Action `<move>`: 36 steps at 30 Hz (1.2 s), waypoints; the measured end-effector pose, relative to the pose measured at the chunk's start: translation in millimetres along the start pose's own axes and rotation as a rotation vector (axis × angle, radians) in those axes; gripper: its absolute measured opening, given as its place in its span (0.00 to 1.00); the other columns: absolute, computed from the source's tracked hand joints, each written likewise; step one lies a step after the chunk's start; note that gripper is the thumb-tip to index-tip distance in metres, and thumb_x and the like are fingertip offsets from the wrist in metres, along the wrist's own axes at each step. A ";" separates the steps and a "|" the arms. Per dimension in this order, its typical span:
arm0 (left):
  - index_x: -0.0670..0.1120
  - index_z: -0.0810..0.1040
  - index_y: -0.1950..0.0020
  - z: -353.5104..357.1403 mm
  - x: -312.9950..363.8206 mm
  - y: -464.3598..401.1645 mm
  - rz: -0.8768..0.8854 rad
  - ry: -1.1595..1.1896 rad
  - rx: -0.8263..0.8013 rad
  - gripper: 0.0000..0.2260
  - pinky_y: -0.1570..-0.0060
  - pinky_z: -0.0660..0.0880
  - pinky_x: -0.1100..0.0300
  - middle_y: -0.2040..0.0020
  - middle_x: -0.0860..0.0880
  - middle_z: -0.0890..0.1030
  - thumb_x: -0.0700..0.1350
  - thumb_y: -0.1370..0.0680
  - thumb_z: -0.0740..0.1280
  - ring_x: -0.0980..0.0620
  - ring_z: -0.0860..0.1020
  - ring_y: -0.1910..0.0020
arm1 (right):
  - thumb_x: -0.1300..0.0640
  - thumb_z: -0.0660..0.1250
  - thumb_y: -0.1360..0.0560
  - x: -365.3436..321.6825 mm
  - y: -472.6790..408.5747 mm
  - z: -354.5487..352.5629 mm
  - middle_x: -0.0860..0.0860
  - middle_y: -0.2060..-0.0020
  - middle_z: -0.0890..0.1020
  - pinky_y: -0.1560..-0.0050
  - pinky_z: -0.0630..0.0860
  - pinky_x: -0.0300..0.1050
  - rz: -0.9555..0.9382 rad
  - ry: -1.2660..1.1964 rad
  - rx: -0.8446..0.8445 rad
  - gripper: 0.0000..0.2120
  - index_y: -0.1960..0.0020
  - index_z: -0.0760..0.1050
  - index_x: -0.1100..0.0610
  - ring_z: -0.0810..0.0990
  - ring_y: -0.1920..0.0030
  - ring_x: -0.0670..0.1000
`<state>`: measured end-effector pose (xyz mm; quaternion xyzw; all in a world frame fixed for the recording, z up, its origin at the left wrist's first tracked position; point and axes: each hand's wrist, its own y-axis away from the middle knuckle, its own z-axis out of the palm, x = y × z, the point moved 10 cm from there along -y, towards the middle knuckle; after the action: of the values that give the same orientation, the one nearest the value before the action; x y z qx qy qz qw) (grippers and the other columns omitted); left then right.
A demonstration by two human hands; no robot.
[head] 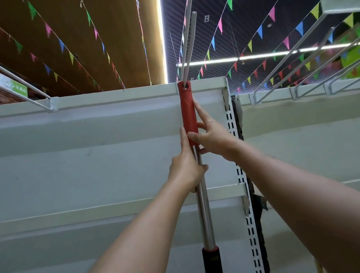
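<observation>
The long, round, shiny steel pole (205,216) I hold stands upright in front of the white sheet-metal shelf wall (83,167). It is capped by a red moulded plastic handle end (187,108) with a hanging hole, and lower down it is sheathed in a black rubber sleeve (213,272) under a red collar. My left grip (186,166) is wrapped round the bare tube just below the red part. My right grip (214,137) pinches the red end, thumb across its lower edge, forefinger laid straight up its side. The red tip reaches the level of the shelf wall's white top rail (119,95), where a grey metal rod (188,26) runs off overhead; whether they touch I cannot tell. Just to the right stands a slotted white upright (251,232); to the left the panel runs broad and flat. White wire racks (303,52) jut out high on the right. The pole's long axis is vertical, red end up, its foot out of view below.
</observation>
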<state>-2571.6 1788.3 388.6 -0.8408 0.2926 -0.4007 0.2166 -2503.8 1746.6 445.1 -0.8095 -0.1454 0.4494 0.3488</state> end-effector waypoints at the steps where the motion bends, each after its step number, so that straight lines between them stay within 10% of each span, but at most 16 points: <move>1: 0.63 0.28 0.29 0.9 -1.5 -1.5 0.014 0.002 0.008 0.46 0.62 0.78 0.51 0.44 0.41 0.78 0.44 0.23 0.66 0.41 0.79 0.56 | 0.63 0.62 0.22 1.9 -1.1 -0.6 0.54 0.35 0.72 0.49 0.80 0.55 0.003 0.002 -0.001 0.39 0.25 0.44 0.36 0.80 0.47 0.54; 36: 0.66 0.37 0.27 27.1 -35.0 37.1 0.136 -0.085 0.077 0.47 0.49 0.77 0.53 0.38 0.44 0.78 0.37 0.27 0.68 0.42 0.80 0.50 | 0.65 0.67 0.26 57.6 37.7 25.4 0.64 0.38 0.74 0.44 0.76 0.55 -0.017 0.411 0.020 0.48 0.25 0.36 0.41 0.80 0.46 0.60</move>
<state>-2579.5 1787.9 331.4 -0.8262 0.3240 -0.3601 0.2877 -2495.9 1762.3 373.8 -0.8793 -0.0737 0.2733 0.3831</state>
